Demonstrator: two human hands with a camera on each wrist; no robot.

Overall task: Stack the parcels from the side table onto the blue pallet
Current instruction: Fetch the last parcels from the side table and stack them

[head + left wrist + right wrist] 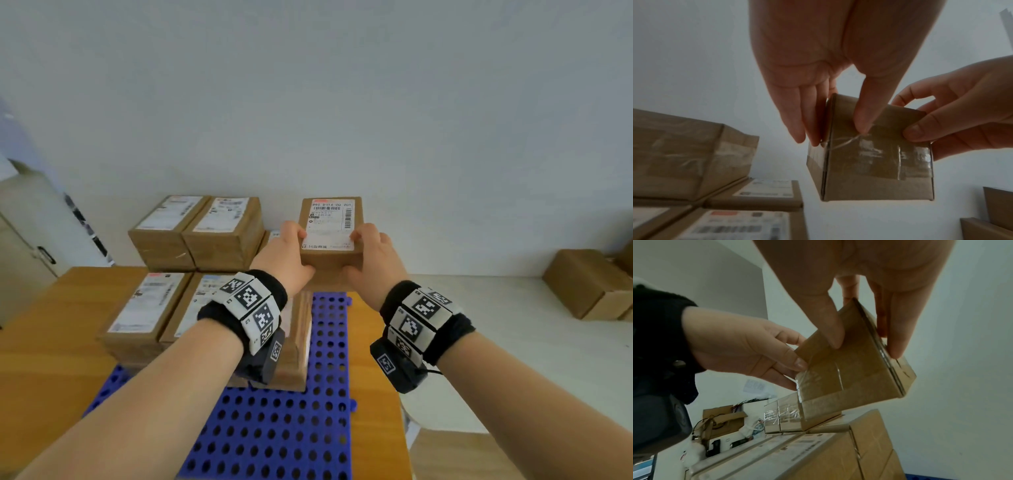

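Note:
A small brown parcel (330, 233) with a white shipping label is held in the air between both hands, above the stacked parcels (178, 308) on the blue pallet (291, 428). My left hand (286, 253) grips its left side, thumb on the near face and fingers (797, 116) down the side. On the opposite side my right hand (371, 257) grips it, its fingers (894, 331) on the right face. The same parcel (875, 162) (846, 369) shows clear tape on its near face. Its underside is hidden.
Two more parcels (197, 233) stand as a higher layer at the back of the stack. Brown boxes (589, 284) lie on the white side table (496, 342) at the right. The pallet lies on a wooden table (44, 359); a white wall stands behind.

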